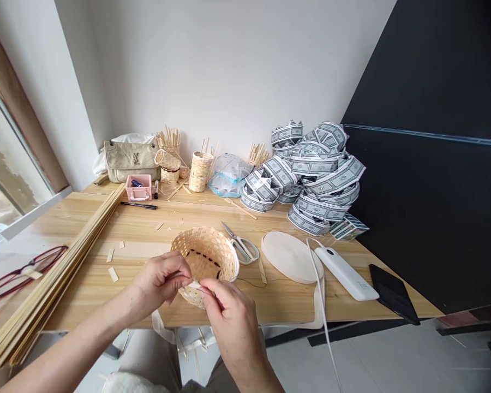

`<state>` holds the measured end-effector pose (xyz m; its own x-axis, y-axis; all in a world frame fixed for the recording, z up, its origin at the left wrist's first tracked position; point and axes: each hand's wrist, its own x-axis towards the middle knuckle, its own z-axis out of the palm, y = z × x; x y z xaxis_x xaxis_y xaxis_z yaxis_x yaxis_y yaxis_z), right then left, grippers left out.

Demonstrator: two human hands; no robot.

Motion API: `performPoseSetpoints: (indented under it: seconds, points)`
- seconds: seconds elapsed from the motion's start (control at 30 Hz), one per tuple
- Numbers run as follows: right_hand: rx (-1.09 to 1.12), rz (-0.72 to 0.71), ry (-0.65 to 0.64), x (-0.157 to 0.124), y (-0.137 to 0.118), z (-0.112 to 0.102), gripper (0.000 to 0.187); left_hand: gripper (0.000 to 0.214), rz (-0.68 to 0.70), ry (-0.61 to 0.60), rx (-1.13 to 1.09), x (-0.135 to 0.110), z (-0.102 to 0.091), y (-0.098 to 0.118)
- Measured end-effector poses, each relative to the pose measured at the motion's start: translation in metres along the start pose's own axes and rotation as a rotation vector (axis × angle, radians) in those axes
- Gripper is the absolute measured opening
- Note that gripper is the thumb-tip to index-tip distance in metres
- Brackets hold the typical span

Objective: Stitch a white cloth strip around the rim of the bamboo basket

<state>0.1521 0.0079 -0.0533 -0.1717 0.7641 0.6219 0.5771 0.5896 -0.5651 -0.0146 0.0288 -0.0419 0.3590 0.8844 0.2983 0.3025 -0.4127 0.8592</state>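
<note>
A round woven basket (223, 243) of pale wood strips stands at the table's front, with a dark stitched line inside its base. Above its near rim, my left hand (159, 281) pinches a white fabric tape (194, 284). My right hand (231, 308) is closed on the same tape just to the right, fingertips almost meeting the left ones. Part of the tape hangs below the table edge. Scissors (243, 245) lie right of the basket, beside a flat roll of white tape (290, 256). A thin thread (251, 284) trails on the table. My hands hide part of the near rim.
Long wood strips (61, 262) lie at left, beyond red glasses (24, 275). Behind are a handbag (131, 161), pink box (139, 188), small baskets (200, 172) and stacked patterned band rolls (319, 174). A white power bank (346, 273) with cable and a black phone (393, 292) lie right.
</note>
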Motion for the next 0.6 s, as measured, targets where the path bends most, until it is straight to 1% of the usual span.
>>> performPoseSetpoints:
  seconds: [0.23,0.37,0.5,0.6]
  points:
    - [-0.026,-0.004,-0.016,0.0007,0.0016,-0.0006,0.024,0.023,0.002,-0.033,0.08,0.0015,-0.0032,0.0048]
    - [-0.037,0.007,-0.035,0.0017,0.0009,-0.0009,0.024,0.021,-0.001,-0.094,0.054,0.0026,-0.0064,0.0028]
    - [-0.045,0.014,-0.049,0.0028,0.0012,0.0,0.023,0.02,0.052,-0.158,0.097,0.0037,-0.0087,0.0049]
    - [-0.043,0.02,-0.058,0.0029,0.0019,0.0002,0.022,0.019,0.038,-0.141,0.182,0.0027,-0.0081,0.0077]
